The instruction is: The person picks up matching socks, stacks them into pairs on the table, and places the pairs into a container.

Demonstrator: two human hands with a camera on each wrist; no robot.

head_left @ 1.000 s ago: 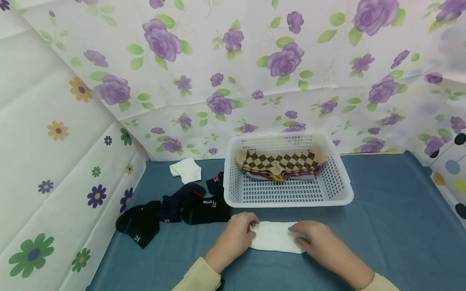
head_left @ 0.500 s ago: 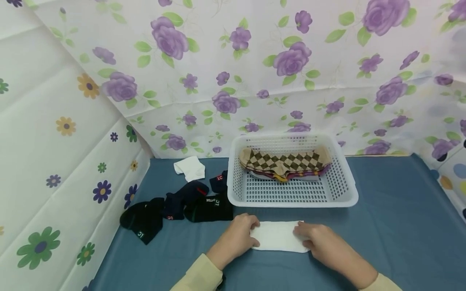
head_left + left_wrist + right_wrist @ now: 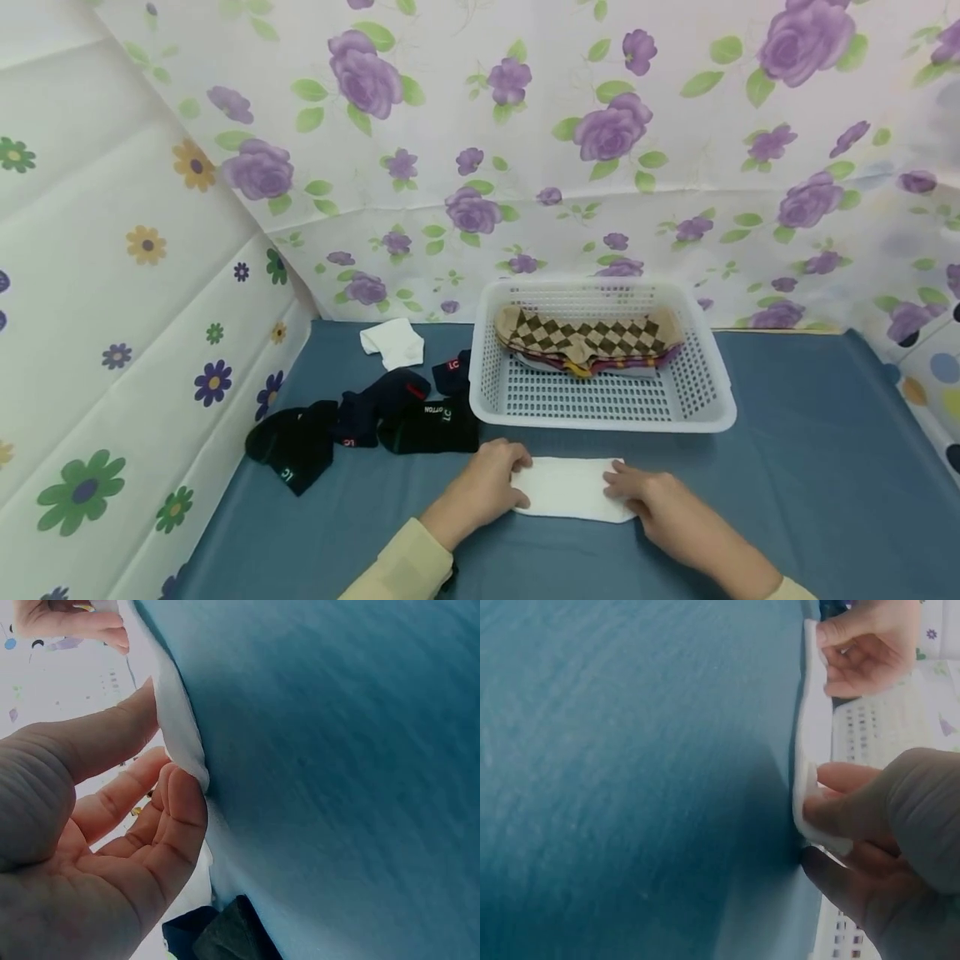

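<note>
Black sock (image 3: pixel 296 446) at far left, lettering on the cuff end, lying on the blue cover (image 3: pixel 832 467). Next right, a navy sock (image 3: pixel 378 402) with a red mark; touching the black one or just beside it, can't tell. Behind that, a small white bundle (image 3: pixel 393 343), unevenly folded. Then a second black sock (image 3: pixel 431 428) with pale print, and a navy piece (image 3: pixel 452 375) behind it, both right by the left wall of the white basket (image 3: pixel 600 423).

Left hand (image 3: pixel 483 483): thumb and fingers curled on the left end of the white cloth (image 3: pixel 567 489), gripping it; left wrist view has thumb and fingertips spread along that edge. White cloth, probably a sock, lies lengthwise between both hands, just in front of the basket. Inside the basket, toward the back: stack of patterned socks (image 3: pixel 588 336), tan and dark diamonds on top.

Right hand (image 3: pixel 654 502): pinching the right end; right wrist view shows fabric between the digits, that end seemingly bent up a little.

Step in hand, my read: squaring up and smoothing the white cloth. Next move calls for a matched hold at both ends, kept level; soft fabric would likely sag or crease if one side slips.
</note>
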